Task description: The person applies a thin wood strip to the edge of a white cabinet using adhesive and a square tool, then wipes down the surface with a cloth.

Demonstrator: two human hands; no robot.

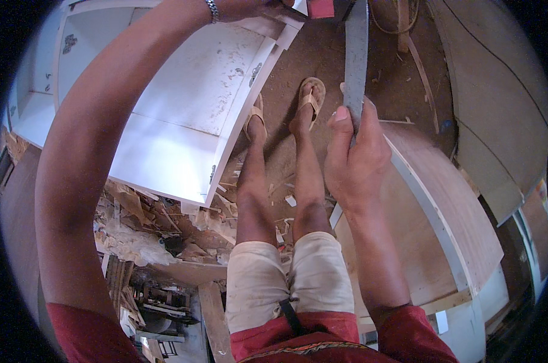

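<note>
Two hands out in front of me. R hand (361,154) is closed round the near end of a grey metal strip (356,54), thumb on its L edge, fingers on the other side. Strip is long, flat & narrow; runs from my grip up past the top edge of view, over the brown dirt floor (331,57), btwn the white cabinet (165,145) on my L & a pale wooden panel w/ frame (434,193) on my R.

L arm reaches up & over the cabinet, silver bracelet (211,10) on the wrist. L hand (277,6) is mostly cut off at top, by the cabinet's far corner; can't tell if it's holding anything or how wide the fingers are. Red-pink piece (321,8) sits btwn that hand & the strip's upper part, also cut off.

Cabinet's open side faces up, w/ metal hinges (255,74) along the R edge. My feet, in tan sandals (313,95), are on the dirt L of the strip. Wood scraps & crumpled plastic (135,242) lie below the cabinet's near end.
</note>
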